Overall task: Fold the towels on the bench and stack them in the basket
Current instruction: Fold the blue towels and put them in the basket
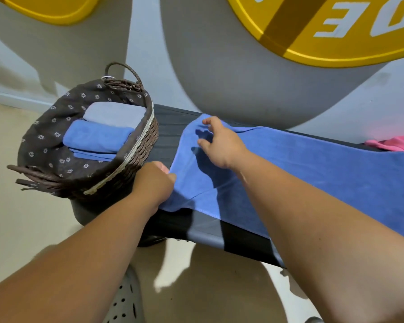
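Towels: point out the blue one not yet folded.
The spread blue towel lying along the bench; the folded blue towel sits in the basket.

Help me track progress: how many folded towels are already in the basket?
3 in the basket: a grey towel at the back, a thick blue towel before it, a flat blue towel underneath. Others may be hidden below.

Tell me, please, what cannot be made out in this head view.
- The right edge of the head view cuts off the pink towel and the far end of the blue towel.
- The left hand hides its own fingertips at the towel's corner.
- In the basket, the upper towels cover the lower ones.
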